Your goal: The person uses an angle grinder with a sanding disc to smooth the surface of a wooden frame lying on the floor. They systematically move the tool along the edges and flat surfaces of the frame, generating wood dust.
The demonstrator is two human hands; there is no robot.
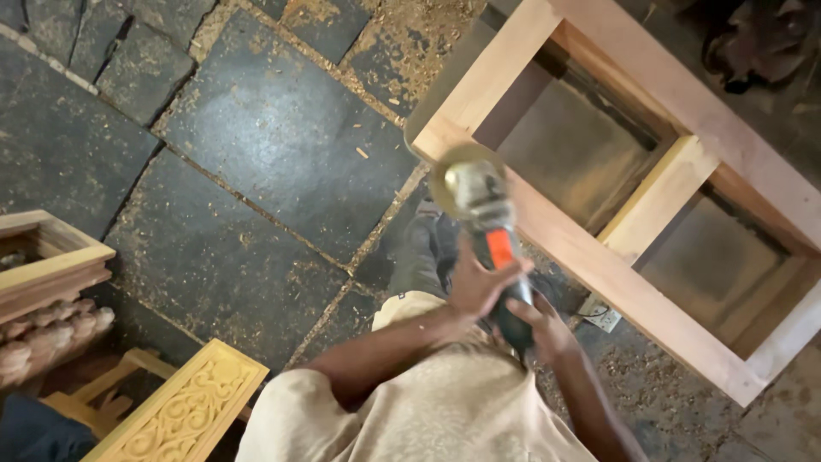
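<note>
I hold an angle grinder (pixel 487 218) with a grey head, an orange switch and a dark body. My left hand (pixel 479 282) grips the body from the left, just behind the orange part. My right hand (pixel 547 329) grips the rear of the body from below. The blurred sanding disc (pixel 457 175) sits against the near corner of a pale wooden frame (pixel 616 274), which has a cross rail and two open panels. My leg and shoe (pixel 428 248) stand on the floor under the tool.
Dark stone slabs (pixel 256 145) strewn with sawdust cover the floor. A carved pale wooden panel (pixel 184 411) lies at the lower left. Carved wooden pieces (pixel 43 282) stack at the left edge. A white socket block (pixel 603 315) lies under the frame.
</note>
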